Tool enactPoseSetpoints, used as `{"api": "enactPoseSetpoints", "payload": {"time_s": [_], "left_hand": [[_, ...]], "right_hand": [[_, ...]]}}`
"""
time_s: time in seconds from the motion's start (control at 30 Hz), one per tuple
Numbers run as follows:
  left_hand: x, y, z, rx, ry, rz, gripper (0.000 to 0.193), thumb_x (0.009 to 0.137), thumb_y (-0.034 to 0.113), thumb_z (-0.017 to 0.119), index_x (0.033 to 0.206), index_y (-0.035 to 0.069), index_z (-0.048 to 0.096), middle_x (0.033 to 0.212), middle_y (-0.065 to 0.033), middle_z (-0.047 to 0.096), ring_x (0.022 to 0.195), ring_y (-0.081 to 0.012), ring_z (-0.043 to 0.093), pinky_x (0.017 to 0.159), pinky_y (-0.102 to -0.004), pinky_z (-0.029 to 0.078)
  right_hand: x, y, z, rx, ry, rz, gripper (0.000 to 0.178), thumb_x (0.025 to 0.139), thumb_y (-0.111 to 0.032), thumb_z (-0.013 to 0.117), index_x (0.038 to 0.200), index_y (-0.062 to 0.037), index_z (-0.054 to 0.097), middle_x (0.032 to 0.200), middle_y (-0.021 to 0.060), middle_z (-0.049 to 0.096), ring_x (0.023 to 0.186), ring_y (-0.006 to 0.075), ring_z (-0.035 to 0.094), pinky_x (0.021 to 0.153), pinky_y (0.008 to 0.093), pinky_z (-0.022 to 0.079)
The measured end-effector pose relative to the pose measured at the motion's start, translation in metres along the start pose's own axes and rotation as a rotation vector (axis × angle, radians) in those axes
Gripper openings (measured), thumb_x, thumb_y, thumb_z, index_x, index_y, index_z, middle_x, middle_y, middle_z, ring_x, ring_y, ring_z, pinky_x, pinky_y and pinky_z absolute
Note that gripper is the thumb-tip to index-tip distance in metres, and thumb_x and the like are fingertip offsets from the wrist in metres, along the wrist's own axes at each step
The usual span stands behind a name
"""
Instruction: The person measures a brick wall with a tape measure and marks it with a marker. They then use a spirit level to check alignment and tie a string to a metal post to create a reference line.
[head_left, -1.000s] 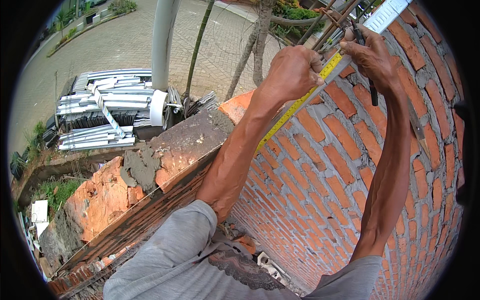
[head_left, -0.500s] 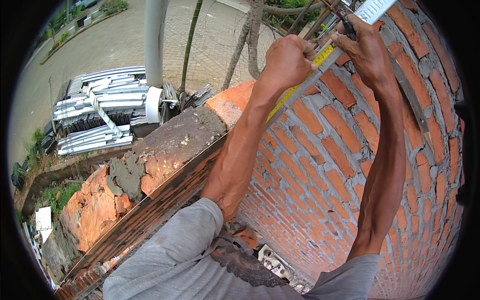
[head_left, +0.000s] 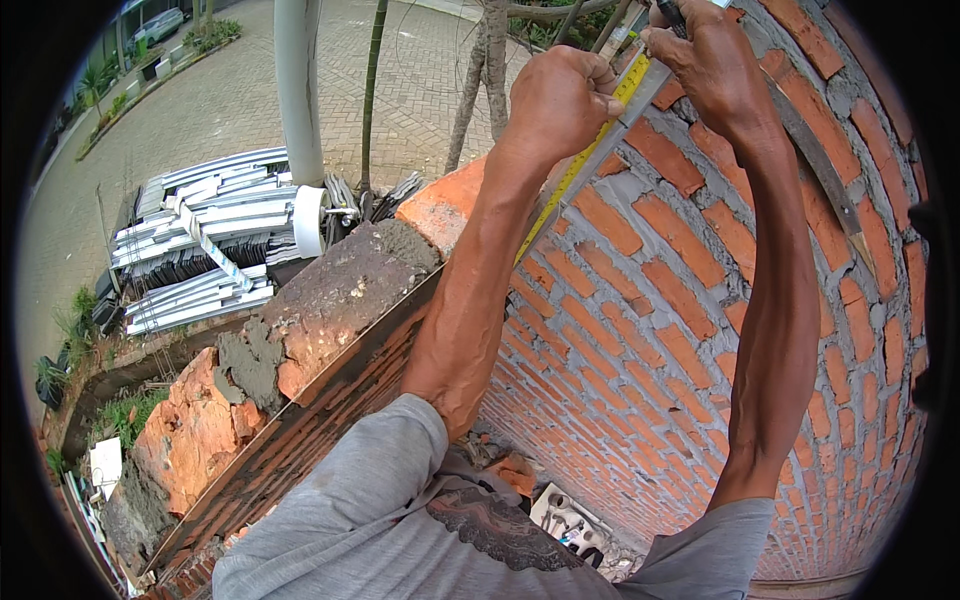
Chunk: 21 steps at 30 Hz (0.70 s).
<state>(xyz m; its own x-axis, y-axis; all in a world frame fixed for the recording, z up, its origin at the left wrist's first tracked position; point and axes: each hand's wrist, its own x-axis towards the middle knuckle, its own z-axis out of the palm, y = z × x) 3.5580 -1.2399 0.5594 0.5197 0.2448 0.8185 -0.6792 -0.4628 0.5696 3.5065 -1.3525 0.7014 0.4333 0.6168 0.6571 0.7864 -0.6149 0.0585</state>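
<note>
At edge of brick wall (head_left: 680,265), L hand (head_left: 563,98) pinching yellow tape measure (head_left: 566,181), laid along metal strip (head_left: 603,150); R hand (head_left: 714,65) gripping blk pen (head_left: 671,15). Prob. measuring step; next move calls for tape held steady, pen tip brought to strip.

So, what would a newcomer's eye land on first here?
Probably the bright yellow measuring tape, slanting past the left hand toward the right hand near the top. Next would come the orange-red brick wall filling much of the right side, then the pile of pale strips at left.
</note>
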Motion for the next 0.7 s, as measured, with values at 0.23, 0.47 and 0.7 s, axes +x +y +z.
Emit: {"api": "enactPoseSetpoints", "payload": {"time_s": [0.23, 0.47, 0.7], "left_hand": [[-0.005, -0.003, -0.003, 0.101, -0.03, 0.042, 0.018, 0.071, 0.009, 0.082, 0.071, 0.001, 0.066, 0.059, -0.0111, 0.059, 0.056, -0.0208, 0.057, 0.056, -0.0375, 0.045], [-0.009, -0.007, -0.001, 0.179, -0.036, -0.011, 0.016, 0.07, 0.01, 0.083, 0.075, 0.003, 0.069, 0.061, -0.0107, 0.062, 0.057, -0.0238, 0.06, 0.059, -0.0386, 0.048], [-0.008, -0.008, 0.004, 0.22, 0.038, -0.013, 0.013, 0.07, 0.01, 0.082, 0.077, 0.004, 0.073, 0.067, -0.0134, 0.067, 0.062, -0.028, 0.066, 0.064, -0.0404, 0.051]], "right_hand": [[0.012, 0.02, 0.002, -0.092, 0.06, -0.019, 0.027, 0.078, -0.002, 0.059, 0.103, 0.0065, 0.06, 0.083, 0.0258, 0.062, 0.081, 0.0336, 0.062, 0.077, 0.0451, 0.048], [0.016, 0.031, 0.002, -0.297, 0.164, -0.212, 0.027, 0.082, -0.008, 0.064, 0.103, 0.0044, 0.054, 0.09, 0.0298, 0.061, 0.09, 0.0493, 0.058, 0.078, 0.0508, 0.046], [0.018, 0.034, 0.004, -0.347, 0.15, -0.181, 0.027, 0.082, -0.008, 0.065, 0.105, 0.003, 0.055, 0.091, 0.0296, 0.061, 0.091, 0.0495, 0.058, 0.078, 0.0517, 0.046]]}}
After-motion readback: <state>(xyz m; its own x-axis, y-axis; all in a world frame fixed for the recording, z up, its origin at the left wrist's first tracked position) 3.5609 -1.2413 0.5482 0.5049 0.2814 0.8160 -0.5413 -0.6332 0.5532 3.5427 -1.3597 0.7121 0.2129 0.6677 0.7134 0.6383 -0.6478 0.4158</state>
